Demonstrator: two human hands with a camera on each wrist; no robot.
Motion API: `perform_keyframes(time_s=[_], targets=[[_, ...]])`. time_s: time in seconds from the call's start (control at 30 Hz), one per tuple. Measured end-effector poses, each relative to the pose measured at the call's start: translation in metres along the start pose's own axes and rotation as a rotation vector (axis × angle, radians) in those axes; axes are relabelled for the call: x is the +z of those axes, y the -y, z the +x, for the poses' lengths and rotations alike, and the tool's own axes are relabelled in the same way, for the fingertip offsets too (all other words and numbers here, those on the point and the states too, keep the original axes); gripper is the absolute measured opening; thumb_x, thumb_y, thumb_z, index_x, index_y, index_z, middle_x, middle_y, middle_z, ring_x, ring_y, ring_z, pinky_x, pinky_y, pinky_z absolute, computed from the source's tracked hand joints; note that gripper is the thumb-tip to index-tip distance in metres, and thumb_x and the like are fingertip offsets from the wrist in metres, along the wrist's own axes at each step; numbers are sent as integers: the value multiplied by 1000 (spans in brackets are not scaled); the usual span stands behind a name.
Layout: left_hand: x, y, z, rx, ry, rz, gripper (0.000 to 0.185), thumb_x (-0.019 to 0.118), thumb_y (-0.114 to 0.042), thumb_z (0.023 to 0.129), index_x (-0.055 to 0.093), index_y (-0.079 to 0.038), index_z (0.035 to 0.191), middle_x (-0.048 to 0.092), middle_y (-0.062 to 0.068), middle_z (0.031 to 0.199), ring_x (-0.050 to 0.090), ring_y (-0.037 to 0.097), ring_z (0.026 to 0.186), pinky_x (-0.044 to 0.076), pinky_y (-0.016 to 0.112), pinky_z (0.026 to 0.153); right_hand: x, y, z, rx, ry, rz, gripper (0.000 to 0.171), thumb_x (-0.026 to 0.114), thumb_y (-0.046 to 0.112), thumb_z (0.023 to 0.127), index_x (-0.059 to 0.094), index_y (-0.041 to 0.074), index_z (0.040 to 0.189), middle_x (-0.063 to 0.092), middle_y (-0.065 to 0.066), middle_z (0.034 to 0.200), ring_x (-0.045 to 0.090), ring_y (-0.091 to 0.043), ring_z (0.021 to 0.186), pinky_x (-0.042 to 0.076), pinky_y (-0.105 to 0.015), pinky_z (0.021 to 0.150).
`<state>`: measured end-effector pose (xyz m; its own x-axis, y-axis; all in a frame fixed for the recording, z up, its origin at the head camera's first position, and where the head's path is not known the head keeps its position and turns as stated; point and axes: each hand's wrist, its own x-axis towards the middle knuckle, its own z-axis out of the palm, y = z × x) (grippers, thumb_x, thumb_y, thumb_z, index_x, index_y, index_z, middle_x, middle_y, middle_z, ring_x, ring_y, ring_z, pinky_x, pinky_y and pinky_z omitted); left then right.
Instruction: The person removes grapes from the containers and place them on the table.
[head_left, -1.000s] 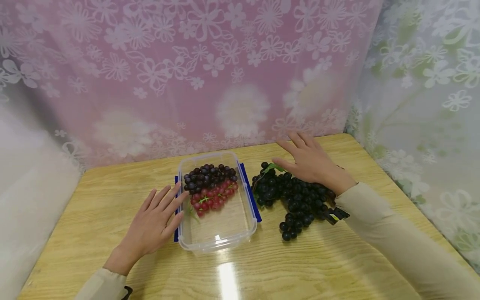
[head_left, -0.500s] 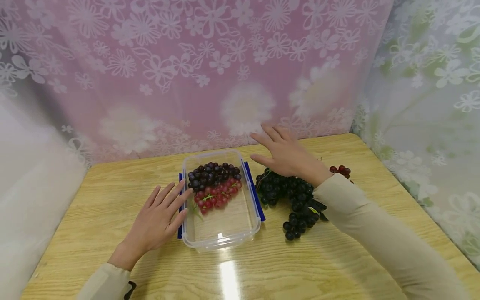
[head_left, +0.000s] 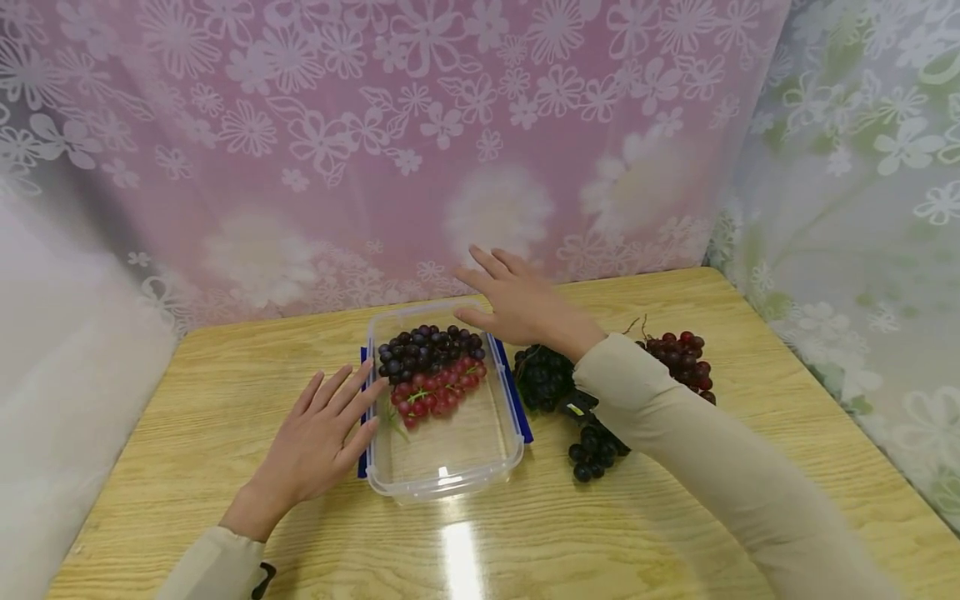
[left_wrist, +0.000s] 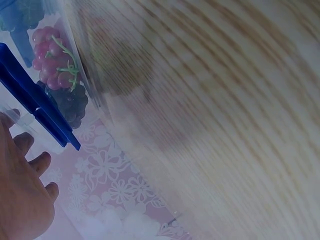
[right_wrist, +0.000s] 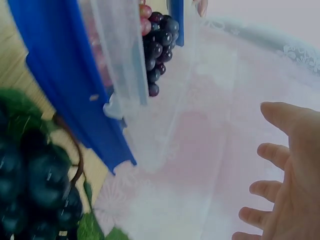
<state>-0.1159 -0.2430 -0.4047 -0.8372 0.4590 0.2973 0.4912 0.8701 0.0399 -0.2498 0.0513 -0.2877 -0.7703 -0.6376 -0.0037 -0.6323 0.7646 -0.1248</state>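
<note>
A clear plastic food container [head_left: 442, 454] with blue side latches stands on the wooden table. In its far half lie dark purple grapes [head_left: 420, 350], with a bunch of red grapes [head_left: 437, 390] in front of them. My left hand [head_left: 311, 446] is spread at the container's left side, fingertips right at the rim. My right hand [head_left: 525, 304], fingers straight and holding nothing, is raised over the far right corner of the container. Black grapes [head_left: 543, 379] lie right of the container, partly hidden under the right forearm.
Dark red grapes [head_left: 684, 360] lie farther right, partly behind the sleeve. A pink floral curtain [head_left: 360, 208] hangs along the table's back edge. A pale floral curtain [head_left: 855, 250] closes off the right side.
My right hand has moved left from above the black grapes to the container's far right corner, uncovering the dark red grapes. My left hand has stayed by the rim.
</note>
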Motion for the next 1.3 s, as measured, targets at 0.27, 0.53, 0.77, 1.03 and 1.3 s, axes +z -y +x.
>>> perform_keyframes(time_s=[0.27, 0.53, 0.77, 1.03, 1.3], targets=[[1, 2, 0, -1, -3, 12, 53, 37, -44, 102, 36, -20, 150, 23, 4, 156, 22, 30, 141, 9, 49, 114, 11, 17, 24, -39, 10, -23, 65, 36, 57, 98, 19, 30, 154, 5, -7, 159, 6, -32, 144, 11, -51, 114], [0, 2, 0, -6, 8, 21, 53, 35, -45, 102, 35, -23, 150, 22, 2, 157, 21, 28, 142, 8, 48, 115, 22, 35, 44, -42, 34, 29, 64, 39, 54, 99, 19, 30, 154, 6, -6, 160, 6, -28, 144, 13, -51, 114], [0, 3, 0, -16, 15, 16, 53, 34, -46, 102, 35, -23, 150, 21, 1, 157, 20, 27, 142, 7, 48, 115, 28, 49, 55, -45, 51, 38, 63, 39, 54, 99, 20, 30, 154, 8, -4, 159, 6, -28, 144, 12, -48, 115], [0, 4, 1, -22, 21, 13, 54, 34, -46, 102, 35, -21, 150, 20, 2, 157, 19, 27, 142, 7, 47, 115, 33, 61, 61, -57, 44, 4, 59, 40, 53, 99, 31, 28, 151, 17, -3, 158, 15, -27, 143, 18, -47, 114], [0, 4, 0, -23, 28, 26, 54, 33, -46, 102, 35, -21, 150, 20, 1, 157, 19, 27, 142, 7, 47, 115, 41, 63, 60, -82, 127, -17, 57, 47, 49, 98, 36, 27, 149, 31, -4, 152, 20, -26, 142, 28, -46, 110]])
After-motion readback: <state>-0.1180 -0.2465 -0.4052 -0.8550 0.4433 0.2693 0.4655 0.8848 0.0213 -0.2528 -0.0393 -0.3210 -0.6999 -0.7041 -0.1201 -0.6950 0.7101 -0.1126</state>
